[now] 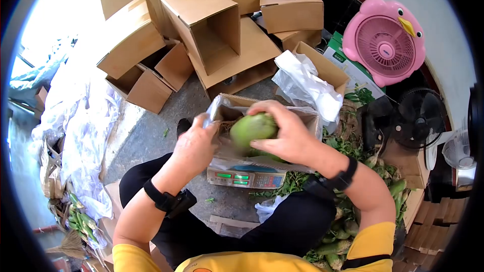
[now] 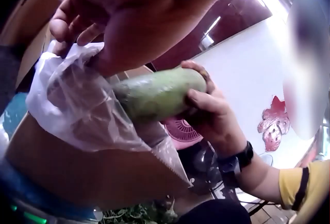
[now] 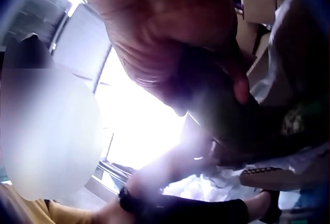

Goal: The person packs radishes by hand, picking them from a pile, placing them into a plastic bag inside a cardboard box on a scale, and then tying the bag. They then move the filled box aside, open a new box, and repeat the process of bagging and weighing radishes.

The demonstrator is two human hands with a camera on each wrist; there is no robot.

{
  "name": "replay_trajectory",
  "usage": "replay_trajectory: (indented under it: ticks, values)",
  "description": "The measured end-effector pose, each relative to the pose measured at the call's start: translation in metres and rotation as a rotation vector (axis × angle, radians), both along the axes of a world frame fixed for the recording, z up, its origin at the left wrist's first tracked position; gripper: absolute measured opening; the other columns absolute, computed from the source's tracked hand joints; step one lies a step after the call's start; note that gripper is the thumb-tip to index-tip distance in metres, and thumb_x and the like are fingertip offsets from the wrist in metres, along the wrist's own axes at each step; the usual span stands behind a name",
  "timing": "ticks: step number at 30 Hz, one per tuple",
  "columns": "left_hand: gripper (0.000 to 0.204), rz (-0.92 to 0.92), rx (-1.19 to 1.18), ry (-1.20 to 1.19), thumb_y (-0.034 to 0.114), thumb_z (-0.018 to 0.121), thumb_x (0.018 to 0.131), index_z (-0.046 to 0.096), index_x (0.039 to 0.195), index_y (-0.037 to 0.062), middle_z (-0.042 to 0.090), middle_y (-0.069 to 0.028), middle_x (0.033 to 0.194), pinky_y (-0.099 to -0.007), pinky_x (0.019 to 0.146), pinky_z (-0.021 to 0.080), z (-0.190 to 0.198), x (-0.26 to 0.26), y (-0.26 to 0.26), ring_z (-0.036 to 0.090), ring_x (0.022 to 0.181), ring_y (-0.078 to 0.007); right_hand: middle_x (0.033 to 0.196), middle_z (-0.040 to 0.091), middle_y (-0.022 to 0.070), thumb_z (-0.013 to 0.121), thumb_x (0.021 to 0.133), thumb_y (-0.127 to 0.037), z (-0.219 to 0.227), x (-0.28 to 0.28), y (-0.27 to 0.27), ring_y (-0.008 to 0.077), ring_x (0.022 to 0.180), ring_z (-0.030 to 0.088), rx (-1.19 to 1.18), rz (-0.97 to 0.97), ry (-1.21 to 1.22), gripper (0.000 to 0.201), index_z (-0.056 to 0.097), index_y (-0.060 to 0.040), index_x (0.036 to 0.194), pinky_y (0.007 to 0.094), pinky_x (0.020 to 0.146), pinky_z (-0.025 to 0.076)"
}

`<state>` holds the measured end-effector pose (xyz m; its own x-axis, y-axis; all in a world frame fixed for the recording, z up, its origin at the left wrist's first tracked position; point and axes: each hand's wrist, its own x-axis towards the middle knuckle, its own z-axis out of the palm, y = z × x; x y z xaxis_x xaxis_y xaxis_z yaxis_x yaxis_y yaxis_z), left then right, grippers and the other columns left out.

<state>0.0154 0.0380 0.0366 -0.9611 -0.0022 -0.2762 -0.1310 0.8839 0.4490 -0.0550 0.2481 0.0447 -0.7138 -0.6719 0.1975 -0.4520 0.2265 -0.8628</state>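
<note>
Over the scale (image 1: 250, 178), right hand (image 1: 287, 133) gripping mango (image 1: 253, 127); left hand (image 1: 194, 146) pinching bag (image 1: 218, 108).

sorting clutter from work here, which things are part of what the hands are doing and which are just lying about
In use:
right hand gripping the green mango
left hand holding the plastic liner
lined carton
scale under the carton

Lying about:
empty cartons
pink fan
black fan
loose mangoes beside the knee
</note>
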Motion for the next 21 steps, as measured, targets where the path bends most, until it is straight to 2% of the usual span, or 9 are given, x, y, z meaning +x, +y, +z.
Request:
replay_trajectory:
  ticks: [1, 5, 7, 8, 10, 11, 14, 15, 21]
  values:
    - [0.060, -0.074, 0.035, 0.064, 0.000, 0.066, 0.069, 0.046, 0.126, 0.0053, 0.044, -0.0203, 0.125, -0.0388, 0.090, 0.045, -0.011, 0.002, -0.006, 0.052, 0.106, -0.0386, 0.108, 0.052, 0.0159, 0.070, 0.063, -0.003, -0.013, -0.004, -0.014, 0.0323, 0.106, 0.050, -0.004, 0.027, 0.030, 0.048, 0.051, -0.0043, 0.106, 0.0354, 0.094, 0.040]
    - [0.065, -0.098, 0.102, 0.079, -0.005, 0.063, 0.068, 0.041, 0.129, 0.0007, 0.046, -0.0210, 0.123, -0.0395, 0.090, 0.044, -0.020, 0.003, -0.008, 0.050, 0.108, -0.0385, 0.113, 0.050, 0.0159, 0.071, 0.065, -0.005, -0.055, -0.011, -0.048, 0.0318, 0.112, 0.047, 0.166, 0.102, 0.040, 0.055, 0.047, -0.0025, 0.115, 0.0352, 0.094, 0.040]
    - [0.065, -0.094, 0.109, 0.074, -0.005, 0.063, 0.068, 0.040, 0.129, -0.0004, 0.046, -0.0212, 0.123, -0.0393, 0.091, 0.044, -0.021, 0.003, -0.009, 0.050, 0.108, -0.0384, 0.116, 0.048, 0.0201, 0.067, 0.070, -0.007, -0.062, -0.007, -0.055, 0.0363, 0.111, 0.047, 0.480, 0.152, 0.116, 0.061, 0.040, -0.0001, 0.124, 0.0395, 0.093, 0.042]
    - [0.064, -0.088, 0.109, 0.074, -0.006, 0.062, 0.068, 0.040, 0.129, -0.0014, 0.046, -0.0213, 0.123, -0.0391, 0.091, 0.043, -0.020, 0.003, -0.010, 0.049, 0.109, -0.0383, 0.116, 0.048, 0.0201, 0.067, 0.070, -0.007, -0.061, -0.007, -0.056, 0.0363, 0.111, 0.047, 0.485, 0.154, 0.113, 0.061, 0.040, -0.0001, 0.124, 0.0395, 0.093, 0.042]
    - [0.062, -0.120, 0.097, 0.098, -0.008, 0.057, 0.070, 0.038, 0.130, -0.0032, 0.046, -0.0231, 0.120, -0.0401, 0.086, 0.045, -0.020, 0.006, -0.009, 0.052, 0.104, -0.0387, 0.117, 0.047, 0.0227, 0.072, 0.071, -0.016, -0.055, -0.007, -0.057, 0.0375, 0.109, 0.051, 0.741, 0.302, 0.061, 0.069, 0.036, -0.0001, 0.128, 0.0420, 0.089, 0.044]
    - [0.061, -0.153, 0.082, 0.128, -0.010, 0.051, 0.072, 0.036, 0.131, -0.0049, 0.046, -0.0248, 0.117, -0.0412, 0.082, 0.047, -0.019, 0.007, -0.009, 0.055, 0.099, -0.0391, 0.112, 0.051, 0.0222, 0.071, 0.072, -0.018, -0.055, -0.008, -0.055, 0.0374, 0.103, 0.054, 0.711, 0.306, 0.104, 0.062, 0.040, 0.0008, 0.123, 0.0420, 0.085, 0.046]
    - [0.060, -0.146, 0.137, 0.167, -0.011, 0.050, 0.071, 0.037, 0.130, -0.0052, 0.046, -0.0254, 0.117, -0.0413, 0.083, 0.046, -0.020, 0.007, -0.010, 0.054, 0.100, -0.0393, 0.102, 0.057, 0.0213, 0.070, 0.072, -0.016, -0.040, -0.016, -0.064, 0.0367, 0.099, 0.057, 0.826, 0.364, 0.134, 0.052, 0.046, 0.0022, 0.115, 0.0415, 0.083, 0.047]
    - [0.060, -0.145, 0.141, 0.165, -0.011, 0.050, 0.071, 0.037, 0.130, -0.0052, 0.046, -0.0254, 0.117, -0.0413, 0.083, 0.046, -0.022, 0.007, -0.010, 0.054, 0.100, -0.0393, 0.093, 0.061, 0.0207, 0.070, 0.070, -0.014, -0.042, -0.014, -0.067, 0.0360, 0.094, 0.059, 0.794, 0.323, 0.176, 0.042, 0.052, 0.0028, 0.104, 0.0413, 0.080, 0.048]
    - [0.061, -0.160, 0.118, 0.182, -0.012, 0.050, 0.070, 0.037, 0.129, -0.0055, 0.045, -0.0263, 0.120, -0.0418, 0.083, 0.046, -0.025, 0.007, -0.010, 0.055, 0.098, -0.0413, 0.092, 0.063, 0.0228, 0.071, 0.068, -0.025, -0.048, -0.019, -0.077, 0.0352, 0.091, 0.061, 0.851, 0.270, 0.123, 0.041, 0.057, 0.0013, 0.096, 0.0410, 0.080, 0.049]
